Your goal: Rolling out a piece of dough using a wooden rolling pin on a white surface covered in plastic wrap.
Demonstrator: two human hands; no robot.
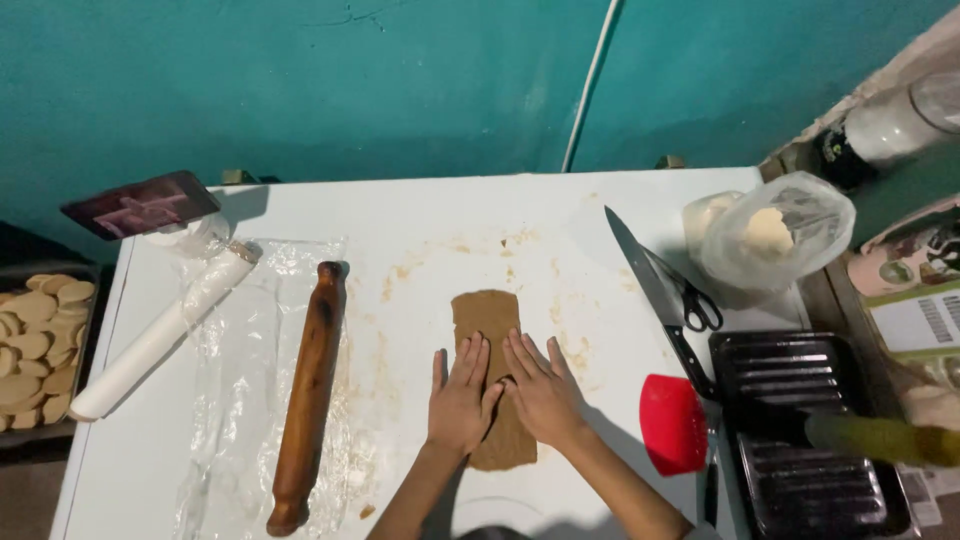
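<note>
- Overhead, a white counter (420, 210) stood against a teal wall, smeared with brown streaks.
- At the far left, a dark tray (50, 425) held many pale round dough discs (35, 345).
- At the right, a clear plastic bag (790, 225) held a pale lump, and a black ridged baking tray (800, 420) held a yellowish stick-shaped thing whose kind could not be told.
- A brown dough strip (487, 315) lay near the counter's middle, its long axis running from the person toward the wall.
- The left hand (460, 400) and the right hand (543, 392) lay flat side by side on the dough's near half, fingers spread and pointing toward the wall, holding nothing.
- A wooden rolling pin (308, 395) lay on plastic wrap (240, 370), left of the dough and nearly parallel to it.
- A knife (650, 290), scissors (690, 295) and a red scraper (672, 423) lay to the right.
</note>
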